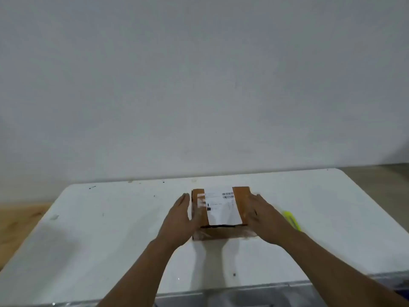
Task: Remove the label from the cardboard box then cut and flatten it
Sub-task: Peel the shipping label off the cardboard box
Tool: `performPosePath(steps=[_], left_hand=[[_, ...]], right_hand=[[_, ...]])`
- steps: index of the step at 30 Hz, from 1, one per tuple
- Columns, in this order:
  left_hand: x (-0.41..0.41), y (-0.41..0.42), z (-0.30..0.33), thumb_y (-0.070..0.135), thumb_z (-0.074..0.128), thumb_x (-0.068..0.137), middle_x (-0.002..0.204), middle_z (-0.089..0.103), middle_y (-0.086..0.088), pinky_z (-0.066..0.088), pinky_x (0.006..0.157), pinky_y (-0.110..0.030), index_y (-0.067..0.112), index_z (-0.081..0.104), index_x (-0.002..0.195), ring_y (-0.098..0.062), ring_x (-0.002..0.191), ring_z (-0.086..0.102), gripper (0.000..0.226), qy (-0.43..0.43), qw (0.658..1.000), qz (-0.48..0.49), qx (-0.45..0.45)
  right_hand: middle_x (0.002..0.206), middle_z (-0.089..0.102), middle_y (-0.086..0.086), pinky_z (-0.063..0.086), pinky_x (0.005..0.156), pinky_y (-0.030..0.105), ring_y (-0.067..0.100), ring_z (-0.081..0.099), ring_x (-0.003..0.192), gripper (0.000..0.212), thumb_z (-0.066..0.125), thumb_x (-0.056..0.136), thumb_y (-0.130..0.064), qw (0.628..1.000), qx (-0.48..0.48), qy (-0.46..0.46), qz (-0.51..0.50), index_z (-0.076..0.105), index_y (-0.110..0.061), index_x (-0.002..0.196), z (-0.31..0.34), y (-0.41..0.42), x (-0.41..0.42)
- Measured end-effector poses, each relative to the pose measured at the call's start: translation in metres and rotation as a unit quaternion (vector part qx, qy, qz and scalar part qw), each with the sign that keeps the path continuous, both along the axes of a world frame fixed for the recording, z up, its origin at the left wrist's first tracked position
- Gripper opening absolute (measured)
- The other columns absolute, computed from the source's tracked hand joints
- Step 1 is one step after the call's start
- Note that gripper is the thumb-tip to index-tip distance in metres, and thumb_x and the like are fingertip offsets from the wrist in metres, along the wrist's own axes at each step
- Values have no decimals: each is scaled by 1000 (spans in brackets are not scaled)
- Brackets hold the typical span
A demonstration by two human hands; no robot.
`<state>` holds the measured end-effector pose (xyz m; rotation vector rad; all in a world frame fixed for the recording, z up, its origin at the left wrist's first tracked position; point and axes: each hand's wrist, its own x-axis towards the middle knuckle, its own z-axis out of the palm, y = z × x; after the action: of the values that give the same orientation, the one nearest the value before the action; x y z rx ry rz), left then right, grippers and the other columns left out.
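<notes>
A small brown cardboard box (242,196) sits on the white table (110,229), near its middle. A white shipping label (221,209) with barcodes covers most of the box's top, and clear tape shines on its left and front sides. My left hand (180,220) lies flat against the box's left side, fingers straight. My right hand (263,216) lies against the right side with fingers extended, thumb over the top edge. A yellow-green utility knife (292,220) lies on the table just right of my right hand, partly hidden by it.
A plain grey-white wall rises behind the table. Wooden floor (20,220) shows past the table's left edge. The table's near edge has a grey metal rim (221,293). Small dark specks dot the tabletop.
</notes>
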<state>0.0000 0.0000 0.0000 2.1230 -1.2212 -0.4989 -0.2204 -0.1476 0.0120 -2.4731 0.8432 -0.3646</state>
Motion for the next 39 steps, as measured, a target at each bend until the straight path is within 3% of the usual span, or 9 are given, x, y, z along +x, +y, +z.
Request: performPosePath(steps=[4,8,10,14,18,22,28,34,39], left_hand=[[5,-11,-8,39,55,98,145,35,20,16,96,5,22,37,151,1,139,29,59,3,999,-44,-32],[6,-15,-25,47,59,87,127,47,27,40,87,-7,38,44,140,0,117,50,55,28,998,-49,-9],[2,-10,-33,53,58,86,130,46,28,43,92,-16,41,37,144,2,118,49,63,32,998,-47,-6],[-1,-6,-33,64,67,80,136,22,46,28,95,-4,57,9,148,21,119,31,89,61,997,-55,-4],[0,-9,-35,70,72,70,156,16,31,32,112,-20,45,10,155,6,141,25,108,68,997,-24,12],[0,-9,-48,79,62,72,164,14,20,35,116,-32,40,8,158,-3,146,25,109,59,998,-16,23],[1,-10,-51,93,48,61,163,17,16,37,114,-29,36,13,158,-7,145,30,118,48,998,10,28],[1,-12,-53,90,54,59,160,23,20,35,104,-16,39,21,156,0,138,34,114,48,999,19,12],[-1,-16,-52,99,41,53,160,15,20,34,106,-20,50,0,149,-1,139,32,115,32,999,11,5]], right_hand=[[90,42,-21,38,75,23,8,43,90,4,46,92,-18,999,10,23,-36,45,-22,93,-7,-13,15],[128,51,-19,41,97,22,1,47,120,42,45,89,-21,999,9,35,4,49,-30,130,-12,-36,33],[132,55,-7,42,103,28,13,49,125,41,47,92,-22,999,-3,51,3,50,-26,133,-16,-45,43],[153,40,3,27,118,33,18,32,142,51,48,98,-27,995,-6,97,-5,39,-14,146,-21,-64,64],[157,32,0,23,118,40,19,28,144,51,46,100,-28,992,-12,121,21,36,-19,148,-21,-76,90],[152,41,-1,29,113,48,25,36,138,44,41,102,-28,987,-22,153,38,41,-24,145,-21,-83,110],[128,59,0,38,101,45,26,49,120,37,45,100,-27,989,-2,142,42,55,-27,136,-27,-94,118],[112,67,-4,42,94,41,21,53,107,29,57,95,-28,995,6,86,46,67,-30,122,-31,-101,119],[112,71,-7,42,89,31,16,54,105,21,63,92,-26,1000,12,25,-10,73,-27,110,-36,-94,119]])
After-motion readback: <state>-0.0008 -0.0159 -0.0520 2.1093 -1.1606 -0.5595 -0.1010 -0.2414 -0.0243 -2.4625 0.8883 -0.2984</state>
